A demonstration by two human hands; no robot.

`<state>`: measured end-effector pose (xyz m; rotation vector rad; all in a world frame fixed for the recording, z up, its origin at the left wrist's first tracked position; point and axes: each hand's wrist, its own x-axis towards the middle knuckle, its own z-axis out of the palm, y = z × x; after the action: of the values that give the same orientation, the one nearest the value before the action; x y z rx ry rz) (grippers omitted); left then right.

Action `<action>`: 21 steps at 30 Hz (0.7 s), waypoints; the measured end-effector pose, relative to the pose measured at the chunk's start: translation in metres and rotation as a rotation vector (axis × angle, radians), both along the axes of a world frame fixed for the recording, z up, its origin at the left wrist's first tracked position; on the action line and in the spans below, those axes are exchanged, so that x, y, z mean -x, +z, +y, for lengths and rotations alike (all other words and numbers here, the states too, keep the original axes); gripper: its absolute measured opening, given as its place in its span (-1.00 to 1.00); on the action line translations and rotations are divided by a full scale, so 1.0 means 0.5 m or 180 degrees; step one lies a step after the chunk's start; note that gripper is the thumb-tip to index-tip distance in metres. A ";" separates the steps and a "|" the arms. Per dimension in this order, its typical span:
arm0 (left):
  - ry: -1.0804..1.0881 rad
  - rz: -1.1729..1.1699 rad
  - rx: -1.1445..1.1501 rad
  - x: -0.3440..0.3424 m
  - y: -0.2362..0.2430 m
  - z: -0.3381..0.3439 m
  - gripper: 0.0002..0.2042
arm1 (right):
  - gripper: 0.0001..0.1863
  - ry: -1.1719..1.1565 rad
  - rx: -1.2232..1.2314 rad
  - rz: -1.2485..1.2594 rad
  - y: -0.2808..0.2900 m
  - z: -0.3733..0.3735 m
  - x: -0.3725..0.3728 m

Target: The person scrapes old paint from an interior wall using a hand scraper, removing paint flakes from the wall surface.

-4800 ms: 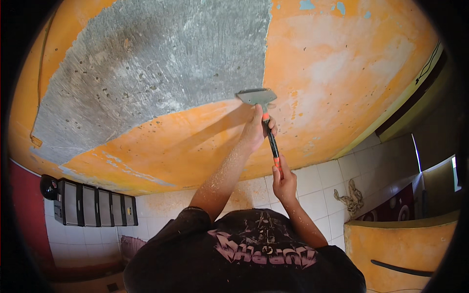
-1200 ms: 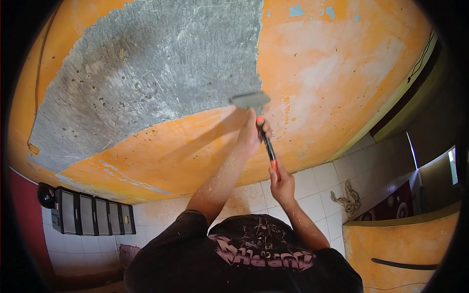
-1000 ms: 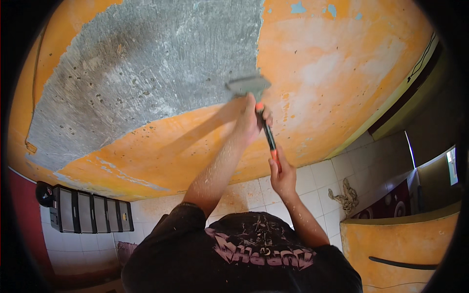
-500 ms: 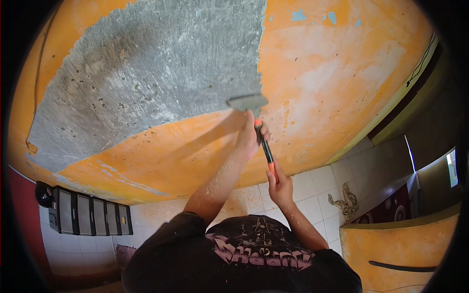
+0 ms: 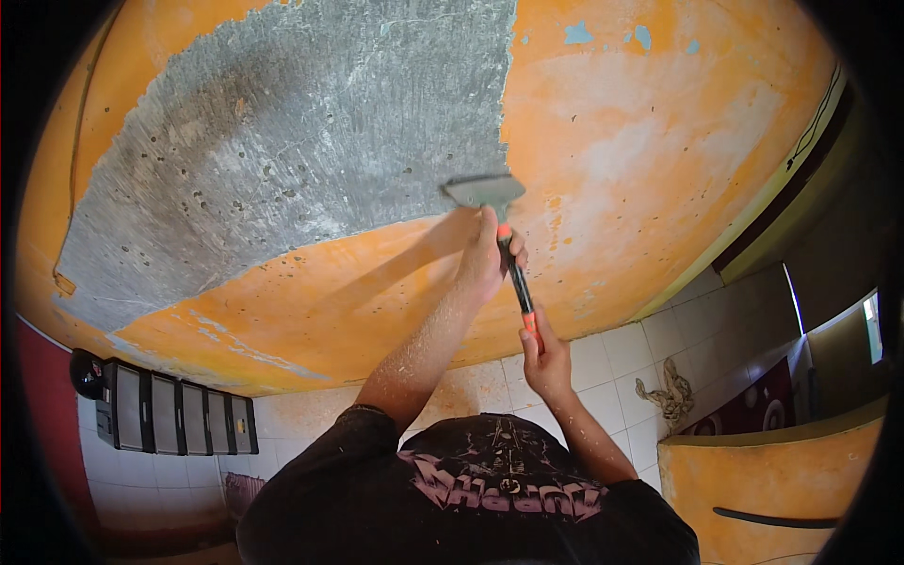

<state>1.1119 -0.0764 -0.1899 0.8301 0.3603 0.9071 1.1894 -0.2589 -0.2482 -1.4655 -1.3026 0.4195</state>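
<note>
A long-handled scraper with a wide grey head and a black and orange handle is held against the wall. My left hand grips the handle just below the head, thumb pointing up along it. Lower down, my right hand is wrapped round the orange end of the handle. The blade lies at the lower right corner of a bare grey patch, by the edge of the orange paint. Pale flecks cling to my forearms.
A black and grey drawer unit stands at the left, with a round black object on it. A crumpled cloth lies on white floor tiles with orange dust. An orange low wall rises at lower right. A cord runs along the wall.
The scraper head has shifted slightly to the right and up in the view, with both hands still round the handle. The rest of the scene has shifted only slightly.
</note>
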 end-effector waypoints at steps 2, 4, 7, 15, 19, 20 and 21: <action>-0.0049 -0.0004 0.0015 -0.004 0.056 -0.001 -0.44 | -0.47 -0.0003 0.0152 0.0025 0.047 0.006 -0.008; -0.0086 -0.0104 -0.0127 -0.007 0.099 -0.002 -0.43 | -0.48 -0.0005 0.0212 -0.0017 0.072 0.014 -0.016; -0.0106 -0.0095 0.0043 0.008 0.024 0.011 -0.40 | -0.48 0.0022 0.0055 0.0015 0.045 0.002 0.000; 0.0017 -0.0154 -0.0091 -0.006 0.130 0.004 -0.42 | -0.47 -0.0026 0.0131 -0.0019 0.101 0.013 -0.010; 0.0073 -0.0114 -0.0104 -0.002 0.079 -0.005 -0.42 | -0.46 -0.0019 0.0050 0.0038 0.069 0.005 -0.006; 0.0061 -0.0082 0.0131 0.003 0.045 -0.015 -0.42 | -0.46 -0.0019 0.0128 0.0061 0.048 -0.010 -0.001; 0.0045 -0.0038 0.0295 0.002 0.020 -0.021 -0.46 | -0.48 -0.0024 0.0341 -0.0065 0.039 -0.023 0.002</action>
<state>1.1106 -0.0871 -0.1800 0.7375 0.3953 0.9014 1.1885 -0.2705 -0.2287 -1.5669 -1.3075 0.4768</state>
